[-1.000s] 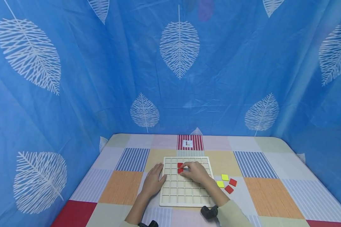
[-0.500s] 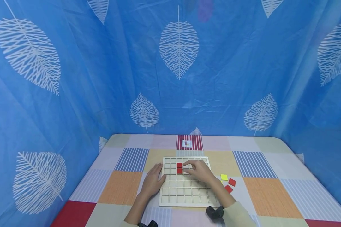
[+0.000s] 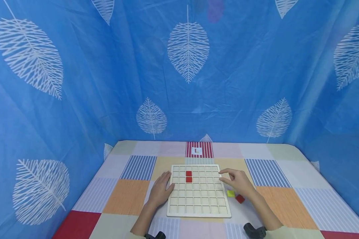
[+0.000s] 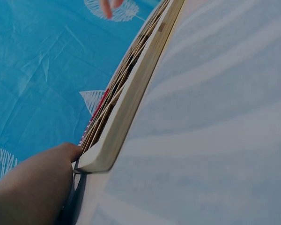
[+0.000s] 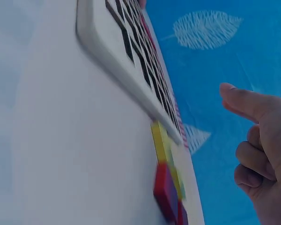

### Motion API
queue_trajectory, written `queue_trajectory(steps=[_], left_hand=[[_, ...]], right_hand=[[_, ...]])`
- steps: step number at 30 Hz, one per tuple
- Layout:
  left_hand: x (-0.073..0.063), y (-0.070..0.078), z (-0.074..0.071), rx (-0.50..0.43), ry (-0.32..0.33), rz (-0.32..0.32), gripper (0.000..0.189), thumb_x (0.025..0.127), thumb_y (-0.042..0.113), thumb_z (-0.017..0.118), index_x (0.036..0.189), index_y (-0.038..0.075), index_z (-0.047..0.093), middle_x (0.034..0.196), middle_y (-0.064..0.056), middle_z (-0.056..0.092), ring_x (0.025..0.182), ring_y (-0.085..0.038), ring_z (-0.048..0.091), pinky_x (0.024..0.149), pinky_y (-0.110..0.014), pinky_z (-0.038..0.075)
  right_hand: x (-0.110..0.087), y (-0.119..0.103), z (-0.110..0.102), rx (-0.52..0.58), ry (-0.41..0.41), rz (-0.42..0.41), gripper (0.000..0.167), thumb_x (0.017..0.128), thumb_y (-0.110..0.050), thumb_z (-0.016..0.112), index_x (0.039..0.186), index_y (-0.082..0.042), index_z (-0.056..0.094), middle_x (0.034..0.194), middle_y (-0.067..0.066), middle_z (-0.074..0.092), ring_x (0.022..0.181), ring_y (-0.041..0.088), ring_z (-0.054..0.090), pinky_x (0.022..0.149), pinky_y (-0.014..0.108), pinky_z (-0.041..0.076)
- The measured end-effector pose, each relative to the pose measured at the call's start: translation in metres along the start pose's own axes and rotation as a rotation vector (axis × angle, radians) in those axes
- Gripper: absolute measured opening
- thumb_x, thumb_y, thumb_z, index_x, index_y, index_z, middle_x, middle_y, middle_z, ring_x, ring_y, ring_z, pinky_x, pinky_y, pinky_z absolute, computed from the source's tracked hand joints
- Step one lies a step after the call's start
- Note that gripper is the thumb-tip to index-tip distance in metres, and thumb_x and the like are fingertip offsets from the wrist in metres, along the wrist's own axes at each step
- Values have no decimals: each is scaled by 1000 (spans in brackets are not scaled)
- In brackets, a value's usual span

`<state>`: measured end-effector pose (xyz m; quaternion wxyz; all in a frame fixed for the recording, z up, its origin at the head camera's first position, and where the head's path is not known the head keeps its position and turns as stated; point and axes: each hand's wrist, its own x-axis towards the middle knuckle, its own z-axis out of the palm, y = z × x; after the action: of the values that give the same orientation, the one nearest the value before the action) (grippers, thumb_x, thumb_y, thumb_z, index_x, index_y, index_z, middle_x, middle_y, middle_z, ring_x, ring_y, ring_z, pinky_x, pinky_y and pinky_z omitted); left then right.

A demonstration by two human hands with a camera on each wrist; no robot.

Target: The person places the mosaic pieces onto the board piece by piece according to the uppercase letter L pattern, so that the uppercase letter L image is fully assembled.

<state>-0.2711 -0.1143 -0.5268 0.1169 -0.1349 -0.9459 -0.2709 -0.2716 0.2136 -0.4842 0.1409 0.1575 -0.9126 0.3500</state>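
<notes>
A pale wooden grid board [image 3: 197, 215] lies on the patterned tablecloth. Two square red tiles, the far one [image 3: 188, 173] and the near one [image 3: 188, 179], sit in neighbouring cells of one column. My left hand [image 3: 160, 191] rests against the board's left edge, its thumb at the rim. Over the board's right edge is my right hand [image 3: 240, 183], thumb and index finger stretched out with a gap between them and nothing held. Beneath it, loose on the cloth, are a yellow tile [image 3: 230, 193] and a red tile [image 3: 240, 199]; the hand hides other loose tiles in the head view.
Behind the board, a small white card [image 3: 196, 151] with a grid and a coloured pattern lies on a red-striped patch of the cloth. Blue leaf-printed curtain [image 3: 188, 116] encloses the table at the back and both sides. Each wrist wears a black device.
My right hand has drawn away from the red tiles and moved right, past the board's edge and above the loose tiles. Both red tiles stay in their cells. My left hand keeps its place.
</notes>
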Motion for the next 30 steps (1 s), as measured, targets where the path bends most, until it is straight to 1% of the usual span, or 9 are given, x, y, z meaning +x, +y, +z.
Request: queue_trajectory(steps=[4,7,9,13,18,23,26,27,30], left_hand=[[0,1,0,-22,-7,-8,53,91,29,54,134,-1,45,139,-17,41,131,-33,34,107,-46,27],[0,1,0,-32,-6,-12,53,90,28,55,133,-2,45,139,-17,41,131,-33,34,107,-46,26],[0,1,0,-33,-4,-15,54,90,28,55,133,-2,45,139,-17,41,131,-33,33,108,-46,26],[1,1,0,-38,4,-21,53,90,28,55,134,-1,45,139,-17,41,131,-33,33,108,-46,26],[1,1,0,-56,9,-30,54,89,27,56,133,-1,45,139,-17,42,131,-33,34,108,-46,26],[1,0,2,-69,5,-43,54,89,27,57,134,0,45,139,-16,42,131,-33,33,108,-47,26],[1,0,2,-74,7,-46,54,88,27,57,134,0,45,139,-16,42,131,-33,33,108,-47,25],[1,0,2,-75,7,-46,54,88,27,57,134,0,45,139,-17,42,131,-33,33,108,-47,25],[2,0,2,-75,3,-49,54,88,28,56,134,0,45,139,-17,41,131,-33,33,108,-46,25]], right_hand=[[-14,17,-19,-37,15,64,26,75,-23,77,99,-17,70,50,-8,30,42,5,25,33,22,25],[-25,28,-30,-53,-2,118,30,75,-24,77,101,-14,70,51,-6,32,44,7,27,35,22,25],[-32,34,-36,-53,-27,161,32,75,-26,77,103,-13,69,52,-4,32,45,9,29,36,21,25],[-42,43,-44,-52,-103,243,41,72,-33,78,106,-12,69,55,-3,34,49,11,31,40,19,24],[-49,49,-47,-77,-187,323,48,69,-38,78,108,-12,68,59,-2,33,54,13,32,43,21,23],[-51,54,-46,-77,-203,358,39,73,-33,77,105,-14,68,59,-1,36,54,14,35,43,21,27],[-48,55,-45,-77,-184,361,34,74,-28,77,103,-15,69,57,-1,38,52,14,37,42,20,27],[-47,54,-45,-78,-174,355,33,74,-29,76,103,-15,69,57,-1,37,51,13,36,41,19,27],[-42,50,-45,-94,-130,301,34,74,-31,77,103,-15,69,55,-2,35,49,12,33,39,19,24]])
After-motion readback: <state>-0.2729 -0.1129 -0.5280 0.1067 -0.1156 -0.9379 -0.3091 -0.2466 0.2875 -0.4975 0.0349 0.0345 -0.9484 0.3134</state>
